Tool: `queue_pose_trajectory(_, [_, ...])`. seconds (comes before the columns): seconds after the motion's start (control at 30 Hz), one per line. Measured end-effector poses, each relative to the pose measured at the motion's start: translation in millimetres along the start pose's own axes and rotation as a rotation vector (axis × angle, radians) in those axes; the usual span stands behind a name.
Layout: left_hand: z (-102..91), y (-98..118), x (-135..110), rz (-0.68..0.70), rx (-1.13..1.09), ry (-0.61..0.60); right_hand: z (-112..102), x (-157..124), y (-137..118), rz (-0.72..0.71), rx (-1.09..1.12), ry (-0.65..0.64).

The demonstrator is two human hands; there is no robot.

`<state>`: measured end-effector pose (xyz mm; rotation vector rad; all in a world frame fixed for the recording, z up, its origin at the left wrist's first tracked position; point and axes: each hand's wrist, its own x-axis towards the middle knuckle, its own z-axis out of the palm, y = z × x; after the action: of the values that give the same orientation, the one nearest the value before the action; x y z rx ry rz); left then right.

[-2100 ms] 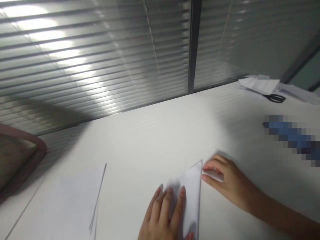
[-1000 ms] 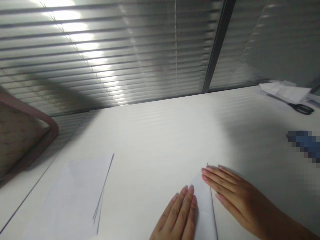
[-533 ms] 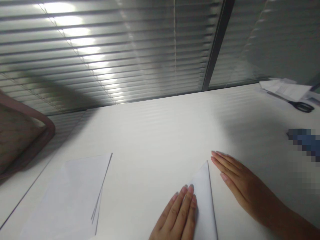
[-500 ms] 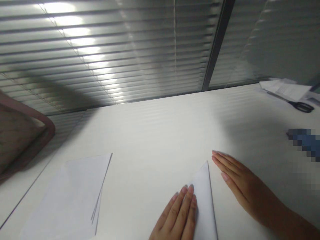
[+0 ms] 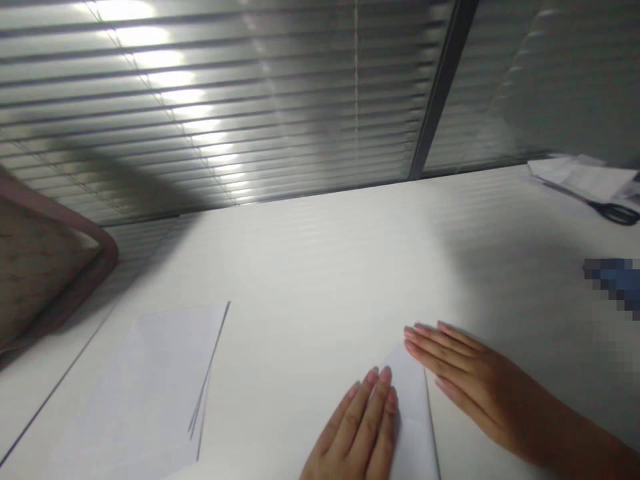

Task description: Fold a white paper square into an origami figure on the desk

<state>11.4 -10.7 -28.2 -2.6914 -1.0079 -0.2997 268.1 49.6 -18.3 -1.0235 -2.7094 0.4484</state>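
Note:
A folded sheet of white paper [image 5: 416, 427] lies on the white table at the bottom, its pointed end facing away from me and its right side a straight crease. My left hand [image 5: 355, 427] rests flat on the paper's left part, fingers stretched out and side by side. From the right, my right hand [image 5: 465, 373] reaches over the crease. Its fingertips lie on the pointed tip and cover it, with the fingers extended and the thumb a little apart. The paper's near end runs out of view.
To the left lies a small stack of white sheets [image 5: 150, 380]. A pink-edged bag or case [image 5: 107, 250] stands at the far left. Scissors [image 5: 617, 212] and papers [image 5: 580, 175] lie at the back right, near a blurred blue item [image 5: 617, 280]. Window blinds [image 5: 300, 100] border the table's back.
My right hand has moved left and slightly nearer, from beside the paper onto its pointed tip. My left hand stays in place on the paper. The view has shifted slightly.

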Motion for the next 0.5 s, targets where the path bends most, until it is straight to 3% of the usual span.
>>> queue_pose_trajectory(0.23, [-0.8,-1.3,-1.9,0.015,-0.011,-0.046,4.1,4.4,10.5,0.066,-0.105,0.052])
queue_pose_trajectory(0.4, [-6.7,-1.4,0.7,0.021,-0.102,-0.109,6.1,6.7,4.0,0.081,-0.159,0.136])
queue_pose_trajectory(0.5, [-10.7,-1.1,3.4,-0.007,-0.165,-0.145,5.9,6.7,-3.2,0.029,-0.145,0.109])
